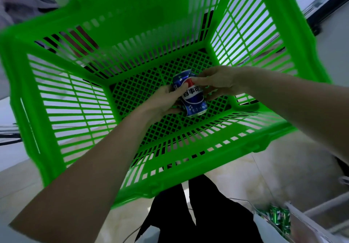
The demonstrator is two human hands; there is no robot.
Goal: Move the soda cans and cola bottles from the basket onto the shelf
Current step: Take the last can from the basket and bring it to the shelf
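A blue soda can [190, 95] with a red, white and blue logo lies at the bottom of the green plastic basket [62, 99]. My left hand [166, 101] wraps the can from the left, thumb across its label. From the right, my right hand [217, 82] grips the same can, fingers over its upper part. Both forearms reach down into the basket. Nothing else shows inside the basket. On the white shelf [302, 222] at the bottom right stand several green soda cans [279, 218].
The basket stands on a pale tiled floor [264, 171]. My legs in black trousers [198, 214] are below the basket's near rim. Dark cables [9, 140] lie at the left edge. A dark-edged unit [324, 2] is at the top right.
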